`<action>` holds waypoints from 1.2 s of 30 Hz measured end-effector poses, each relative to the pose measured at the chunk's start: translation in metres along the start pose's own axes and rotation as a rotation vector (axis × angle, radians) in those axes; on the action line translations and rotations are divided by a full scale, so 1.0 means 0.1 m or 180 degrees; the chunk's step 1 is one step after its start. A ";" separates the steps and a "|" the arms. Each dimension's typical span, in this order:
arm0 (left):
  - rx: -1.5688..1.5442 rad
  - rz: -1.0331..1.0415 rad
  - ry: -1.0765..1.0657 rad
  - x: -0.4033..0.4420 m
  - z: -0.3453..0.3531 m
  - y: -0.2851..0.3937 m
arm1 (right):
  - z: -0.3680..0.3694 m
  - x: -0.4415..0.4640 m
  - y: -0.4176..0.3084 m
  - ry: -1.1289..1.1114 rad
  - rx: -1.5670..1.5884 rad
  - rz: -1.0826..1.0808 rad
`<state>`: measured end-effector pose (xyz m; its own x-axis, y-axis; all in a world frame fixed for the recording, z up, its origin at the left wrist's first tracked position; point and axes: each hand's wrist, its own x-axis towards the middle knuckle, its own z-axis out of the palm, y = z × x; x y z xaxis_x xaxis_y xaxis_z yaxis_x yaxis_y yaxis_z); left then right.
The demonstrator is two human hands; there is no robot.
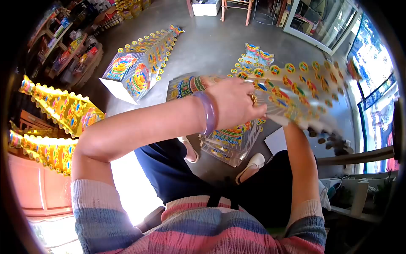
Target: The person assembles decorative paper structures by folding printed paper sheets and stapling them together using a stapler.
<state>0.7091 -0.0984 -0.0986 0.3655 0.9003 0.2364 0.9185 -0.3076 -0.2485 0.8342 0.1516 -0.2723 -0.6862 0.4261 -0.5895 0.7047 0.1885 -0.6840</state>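
My left hand, with a gold ring and a purple bangle, reaches across to the right. Its fingers are curled at the near end of a shiny printed sheet with scalloped edges of coin shapes, and the fingertips are partly hidden. The sheet stretches to the right, its far end smeared by motion. My right forearm rises beneath it; the sheet hides my right hand and its fingers. Below my left hand lies a fanned stack of clear printed sheets. Another patterned sheet shows behind my left wrist.
A folded printed decoration stands on the grey floor. Yellow decorations are at the left, by a reddish cabinet. Shelves of goods stand at upper left, a glass door at upper right. My shoes flank the stack.
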 end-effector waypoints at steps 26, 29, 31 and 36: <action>0.0670 -0.0213 0.0527 0.07 1.40 -0.86 | -0.78 1.89 1.22 0.1396 0.2330 0.0220; 0.0205 -0.0169 0.0443 0.08 2.30 -0.67 | -0.42 2.07 1.77 0.1397 0.3165 0.0336; -0.0052 -0.0213 0.0236 0.03 2.95 -0.47 | -0.05 2.01 2.20 0.1436 0.3819 0.0260; -0.0529 0.0179 -0.0650 -0.19 3.82 -0.05 | 0.29 1.39 2.69 0.1729 0.5585 -0.0328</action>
<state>0.6395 0.0036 -0.4606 0.3942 0.9186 0.0281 0.9159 -0.3901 -0.0943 0.9231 0.2359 -0.5502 -0.3313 0.7461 -0.5775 -0.5531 -0.6495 -0.5218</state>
